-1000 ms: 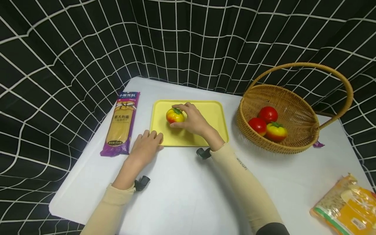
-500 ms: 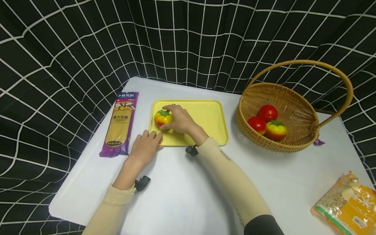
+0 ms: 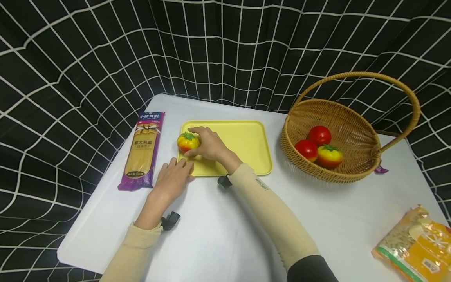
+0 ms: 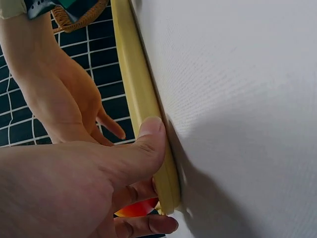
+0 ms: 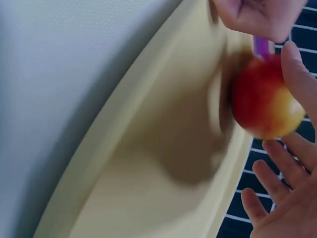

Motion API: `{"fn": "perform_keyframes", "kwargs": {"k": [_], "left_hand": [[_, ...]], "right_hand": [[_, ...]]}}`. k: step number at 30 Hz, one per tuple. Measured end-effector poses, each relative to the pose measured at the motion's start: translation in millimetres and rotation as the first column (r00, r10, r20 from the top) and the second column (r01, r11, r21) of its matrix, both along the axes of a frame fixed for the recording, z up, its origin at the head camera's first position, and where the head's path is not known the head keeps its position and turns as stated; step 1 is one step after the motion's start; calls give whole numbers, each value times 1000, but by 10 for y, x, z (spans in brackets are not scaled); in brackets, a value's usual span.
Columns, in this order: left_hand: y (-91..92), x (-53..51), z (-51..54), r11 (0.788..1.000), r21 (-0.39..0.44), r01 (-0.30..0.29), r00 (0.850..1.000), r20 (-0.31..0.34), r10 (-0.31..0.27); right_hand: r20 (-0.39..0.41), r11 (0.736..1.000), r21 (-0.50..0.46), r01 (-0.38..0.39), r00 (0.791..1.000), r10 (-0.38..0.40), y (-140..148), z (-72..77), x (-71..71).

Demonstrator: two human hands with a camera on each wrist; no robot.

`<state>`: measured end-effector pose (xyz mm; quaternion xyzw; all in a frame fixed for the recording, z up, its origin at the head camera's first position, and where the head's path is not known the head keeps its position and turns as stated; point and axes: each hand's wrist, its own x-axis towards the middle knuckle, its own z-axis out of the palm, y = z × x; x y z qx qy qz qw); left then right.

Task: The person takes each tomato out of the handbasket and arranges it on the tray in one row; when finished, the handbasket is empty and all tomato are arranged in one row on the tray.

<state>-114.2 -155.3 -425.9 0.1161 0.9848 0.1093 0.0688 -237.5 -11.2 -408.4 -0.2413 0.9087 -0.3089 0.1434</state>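
Note:
A yellow and red tomato (image 3: 185, 143) with a green top is at the left edge of the yellow tray (image 3: 241, 143). My right hand (image 3: 208, 145) holds it between thumb and fingers; the right wrist view shows the tomato (image 5: 265, 99) blurred, close over the tray's rim. At the tray's front left corner, my left hand (image 3: 172, 177) grips the rim. In the left wrist view its thumb (image 4: 148, 141) lies along the tray's outer side (image 4: 138, 84), with fingers on the other side. Part of the tomato (image 4: 138, 207) shows behind these fingers.
A wicker basket (image 3: 356, 119) with a tall handle stands to the right, holding two red tomatoes (image 3: 320, 135) and a yellow-red one (image 3: 330, 156). A pasta packet (image 3: 142, 149) lies left of the tray. An orange bag (image 3: 415, 243) lies at the front right.
My right hand has moved left with the tomato, from over the tray's left half to its left edge. My left hand stays at the tray's corner.

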Motion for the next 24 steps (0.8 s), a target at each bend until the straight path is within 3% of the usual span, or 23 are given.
{"fn": "perform_keyframes", "kwargs": {"k": [6,10,17,24], "left_hand": [[5,-2,14,1000,18,-4,1000,17,3],[7,-10,38,1000,30,-8,999,33,7],[4,-9,59,999,37,-10,999,43,9],[-1,-11,44,999,45,-2,999,34,1]], "right_hand": [[-12,999,-36,31,999,-31,262,123,69],[-71,996,-73,49,996,-54,567,260,129],[-161,981,-169,96,979,-124,1286,608,294],[-190,951,-180,251,940,-284,2167,921,509]]}}
